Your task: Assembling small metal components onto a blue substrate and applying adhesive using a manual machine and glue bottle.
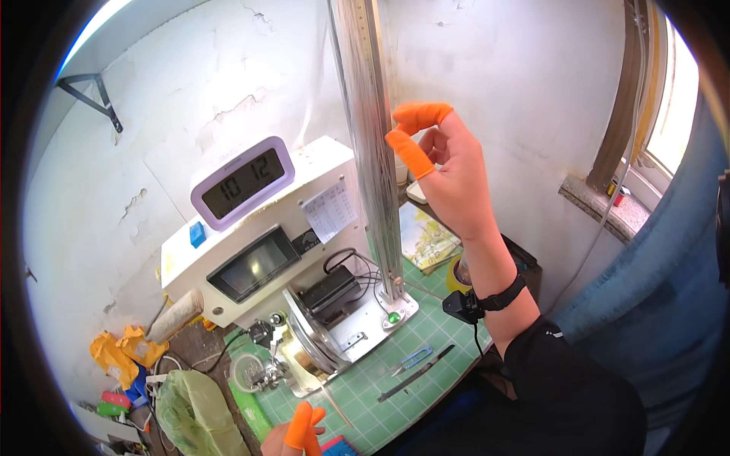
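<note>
My right hand (449, 163) is raised beside a tall metal post (372, 137) hung with many fine, pale strands. Orange finger cots cover its thumb and forefinger, which are pinched together; anything between them is too fine to make out. At the lower edge my left hand (293, 437), partly cut off, also wears orange finger cots. Its fingers are drawn together, and whatever they hold is hidden. Near it lies a blue and red flat piece (338, 447). Behind it is a white machine (251, 251) with a round metal wheel (312, 342) and a small dark screen (255, 264).
Blue-handled snips (413, 360) and a slim dark tool (416, 373) lie on a green cutting mat (365, 403). A lilac clock (243, 182) stands on the machine. A pale green bag (196, 410) and yellow gloves (125, 353) are at left. A blue curtain (646, 304) hangs at right.
</note>
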Demonstrator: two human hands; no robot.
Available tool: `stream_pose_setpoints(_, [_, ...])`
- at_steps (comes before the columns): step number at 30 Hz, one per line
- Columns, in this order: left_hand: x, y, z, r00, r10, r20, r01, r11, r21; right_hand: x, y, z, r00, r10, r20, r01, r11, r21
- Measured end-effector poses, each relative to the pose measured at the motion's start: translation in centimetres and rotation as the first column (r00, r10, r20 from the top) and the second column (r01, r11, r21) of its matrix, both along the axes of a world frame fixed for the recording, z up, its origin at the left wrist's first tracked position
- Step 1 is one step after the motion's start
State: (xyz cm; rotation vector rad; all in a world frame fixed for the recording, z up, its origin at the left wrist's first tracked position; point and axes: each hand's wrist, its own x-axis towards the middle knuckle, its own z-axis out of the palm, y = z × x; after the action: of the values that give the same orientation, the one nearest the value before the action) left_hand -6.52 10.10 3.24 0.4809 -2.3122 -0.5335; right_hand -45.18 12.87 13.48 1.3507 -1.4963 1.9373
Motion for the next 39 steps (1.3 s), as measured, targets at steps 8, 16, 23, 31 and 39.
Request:
stream_pose_setpoints(8, [-0.4,0.5,-0.2,0.996,0.048,-0.077,-0.046,0.999,0.026,0.7,2.3,0.4,0.910,0.330,0.252,-0.305,0.943,-0.133])
stream_pose_setpoints(16, [-0.6,0.0,-0.9,0.992,0.049,-0.113,-0.042,0.997,0.063,0.9,1.2,1.9,0.995,0.081,0.061,-0.073,0.990,-0.118])
stream_pose_setpoints(23, [-0.5,-0.4,-1.1,0.992,0.042,-0.122,-0.040,0.999,0.012,-0.2,0.8,3.0,1.000,0.004,0.014,-0.004,1.000,-0.018])
stream_pose_setpoints(31, [1.0,0.9,-0.9,0.971,0.003,-0.239,0.018,0.996,0.085,2.5,4.5,2.0,0.853,0.504,0.133,-0.494,0.863,-0.103])
stream_pose_setpoints(39, [-2.0,0.5,5.7,0.983,-0.117,-0.139,0.144,0.969,0.201,16.3,5.2,-8.1,0.339,0.859,0.382,-0.897,0.173,0.407])
